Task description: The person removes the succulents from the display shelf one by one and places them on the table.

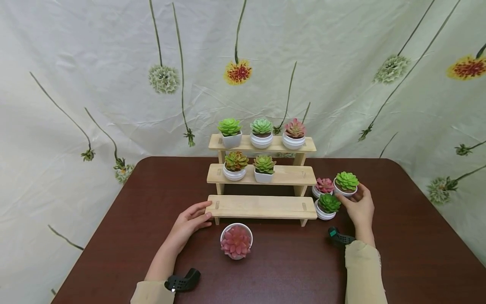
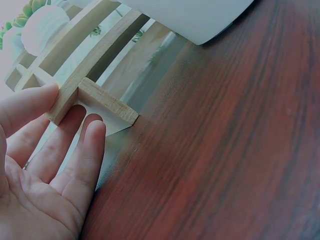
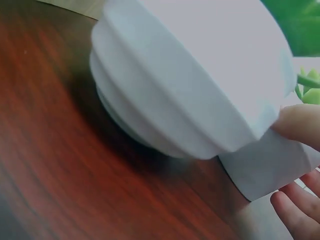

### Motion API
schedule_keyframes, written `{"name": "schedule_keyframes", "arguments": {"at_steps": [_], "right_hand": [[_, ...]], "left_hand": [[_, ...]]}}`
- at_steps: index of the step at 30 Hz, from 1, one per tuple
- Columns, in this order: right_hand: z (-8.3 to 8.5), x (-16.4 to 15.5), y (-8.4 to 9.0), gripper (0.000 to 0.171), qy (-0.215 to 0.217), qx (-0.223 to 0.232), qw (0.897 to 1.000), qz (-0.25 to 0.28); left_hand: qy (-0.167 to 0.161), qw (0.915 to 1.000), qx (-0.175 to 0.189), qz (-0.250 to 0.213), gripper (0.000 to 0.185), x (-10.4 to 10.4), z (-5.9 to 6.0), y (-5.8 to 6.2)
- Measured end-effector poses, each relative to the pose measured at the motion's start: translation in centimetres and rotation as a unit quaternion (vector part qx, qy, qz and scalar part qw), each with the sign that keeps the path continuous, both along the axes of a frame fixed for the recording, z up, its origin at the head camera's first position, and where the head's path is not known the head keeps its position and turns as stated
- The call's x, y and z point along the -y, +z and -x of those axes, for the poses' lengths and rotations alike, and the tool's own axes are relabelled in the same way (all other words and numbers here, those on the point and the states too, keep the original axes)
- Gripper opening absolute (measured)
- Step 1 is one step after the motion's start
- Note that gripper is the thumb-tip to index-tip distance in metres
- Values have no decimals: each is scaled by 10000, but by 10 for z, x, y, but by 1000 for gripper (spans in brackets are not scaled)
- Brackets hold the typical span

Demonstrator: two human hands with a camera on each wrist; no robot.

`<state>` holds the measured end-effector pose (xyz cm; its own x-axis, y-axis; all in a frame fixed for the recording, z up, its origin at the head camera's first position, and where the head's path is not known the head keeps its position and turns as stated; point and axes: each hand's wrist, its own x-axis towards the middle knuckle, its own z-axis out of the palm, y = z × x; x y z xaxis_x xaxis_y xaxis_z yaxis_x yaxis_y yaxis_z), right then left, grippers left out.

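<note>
While the left hand [image 1: 186, 226] grips the left end of the lowest shelf [image 1: 262, 206], thumb and fingers on either side of the wood, the right hand [image 1: 360, 207] holds the bright green plant [image 1: 346, 181] by its white pot, thumb against the near side. Whether that pot touches the table [image 1: 288, 261] cannot be told. The wooden stand [image 1: 303, 177] has three shelves, and nine potted plants are counted in all. Three stand on the top shelf: a light green plant [image 1: 229, 127], a pale green plant [image 1: 261, 126] and a reddish plant [image 1: 294, 128]. Two stand on the middle shelf: an orange-tinged plant [image 1: 236, 161] and a yellow-green plant [image 1: 264, 164]. Three are grouped just beside the stand's right end: the held one, a small pink plant [image 1: 324, 185] and a dark green plant [image 1: 329, 203]. One large pink plant [image 1: 236, 242] stands on the table in front of the lowest shelf, near its left end. Two black wrist cameras [image 1: 183, 280] are worn, one per arm.
</note>
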<state>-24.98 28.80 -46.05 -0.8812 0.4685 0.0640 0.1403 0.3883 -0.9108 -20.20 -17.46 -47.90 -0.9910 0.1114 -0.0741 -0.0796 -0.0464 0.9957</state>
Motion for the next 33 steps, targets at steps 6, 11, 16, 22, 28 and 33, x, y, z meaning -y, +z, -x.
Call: {"name": "schedule_keyframes", "arguments": {"at_steps": [6,11,16,22,28,33], "right_hand": [[-1,2,9,85,-103,-109,9999,-52],[-5,3,20,87,-287,-315,9988,-232],[-8,5,32,85,-475,-551,9966,-380],[-10,10,43,81,-525,-827,9937,-538],[-12,23,54,79,-421,-1089,9921,-459],[-12,35,59,78,-253,-1309,9908,-239]], "left_hand": [[-14,10000,-36,-23,46,0,0,0],[-15,10000,-42,-10,46,0,0,0],[3,10000,-22,50,46,0,0,0],[9,10000,-10,52,46,0,0,1],[-11,10000,-10,67,47,0,-1,0],[-3,10000,-3,34,47,0,-1,0]]}}
